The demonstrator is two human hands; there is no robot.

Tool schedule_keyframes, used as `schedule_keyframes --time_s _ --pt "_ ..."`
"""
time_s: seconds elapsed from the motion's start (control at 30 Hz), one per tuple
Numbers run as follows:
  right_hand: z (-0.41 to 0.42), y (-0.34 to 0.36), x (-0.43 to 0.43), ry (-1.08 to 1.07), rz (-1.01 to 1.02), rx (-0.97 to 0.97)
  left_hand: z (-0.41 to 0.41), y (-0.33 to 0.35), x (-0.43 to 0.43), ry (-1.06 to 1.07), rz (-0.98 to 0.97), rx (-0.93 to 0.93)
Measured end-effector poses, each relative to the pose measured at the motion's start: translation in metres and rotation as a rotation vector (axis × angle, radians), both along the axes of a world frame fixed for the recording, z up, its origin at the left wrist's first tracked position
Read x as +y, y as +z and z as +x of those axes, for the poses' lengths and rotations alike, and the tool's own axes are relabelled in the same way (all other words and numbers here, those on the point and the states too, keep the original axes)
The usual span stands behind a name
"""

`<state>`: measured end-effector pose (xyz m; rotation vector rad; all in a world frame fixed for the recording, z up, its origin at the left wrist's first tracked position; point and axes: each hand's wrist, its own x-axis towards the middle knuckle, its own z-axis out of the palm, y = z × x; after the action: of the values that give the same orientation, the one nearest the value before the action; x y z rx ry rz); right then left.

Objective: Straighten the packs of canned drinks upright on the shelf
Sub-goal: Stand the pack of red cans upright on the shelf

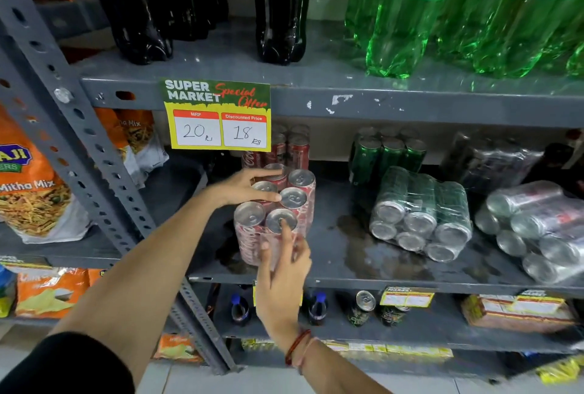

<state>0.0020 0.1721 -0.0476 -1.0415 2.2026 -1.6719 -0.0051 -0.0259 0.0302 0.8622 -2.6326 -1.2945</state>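
Observation:
A shrink-wrapped pack of red cola cans point(294, 200) stands upright on the grey middle shelf point(363, 267). My left hand point(243, 186) rests on its far top cans, fingers curled over them. My right hand point(281, 270) presses the pack's near front side, index finger on a can top. A green can pack point(420, 213) lies on its side to the right, can tops facing me. A silver can pack point(534, 229) also lies on its side at the far right. Behind stand upright red cans point(289, 148) and green cans point(388, 153).
A yellow price tag point(218, 115) hangs from the upper shelf edge. Dark cola bottles point(282, 4) and green bottles point(442, 11) stand above. A slotted upright post point(94, 153) crosses at left, with snack bags point(28, 178) beyond. The shelf surface shows wet patches point(357, 254).

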Motion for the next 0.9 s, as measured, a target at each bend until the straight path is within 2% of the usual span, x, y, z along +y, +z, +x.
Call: schedule_keyframes --time_s 0.1,0.17,0.23,0.27,0.33,0.47,0.53,0.7,0.9 --pt "-0.021 0.005 0.002 -0.004 -0.039 0.038 0.009 0.001 0.012 0.105 0.040 0.100" --pt "-0.055 0.015 -0.001 -0.010 -0.075 0.044 0.018 -0.004 0.037 0.354 0.018 0.317" --pt "-0.096 0.030 -0.014 0.022 -0.067 0.045 0.024 -0.018 0.077 0.694 -0.098 0.511" --pt "-0.116 0.039 -0.025 0.065 -0.038 0.041 0.025 -0.024 0.100 0.823 -0.120 0.551" --pt "-0.149 0.054 -0.049 0.208 0.069 0.060 0.017 -0.036 0.140 0.937 -0.076 0.553" --pt "-0.172 0.073 -0.085 0.583 0.402 0.153 -0.012 -0.051 0.167 0.947 0.031 0.450" --pt "-0.175 0.075 -0.091 0.649 0.486 0.208 -0.020 -0.049 0.162 0.984 0.071 0.395" --pt "-0.172 0.072 -0.088 0.553 0.584 0.284 -0.003 -0.048 0.139 0.903 0.057 0.378" --pt "-0.134 0.063 -0.064 0.208 0.540 0.311 0.047 -0.027 0.062 0.495 0.128 0.193"
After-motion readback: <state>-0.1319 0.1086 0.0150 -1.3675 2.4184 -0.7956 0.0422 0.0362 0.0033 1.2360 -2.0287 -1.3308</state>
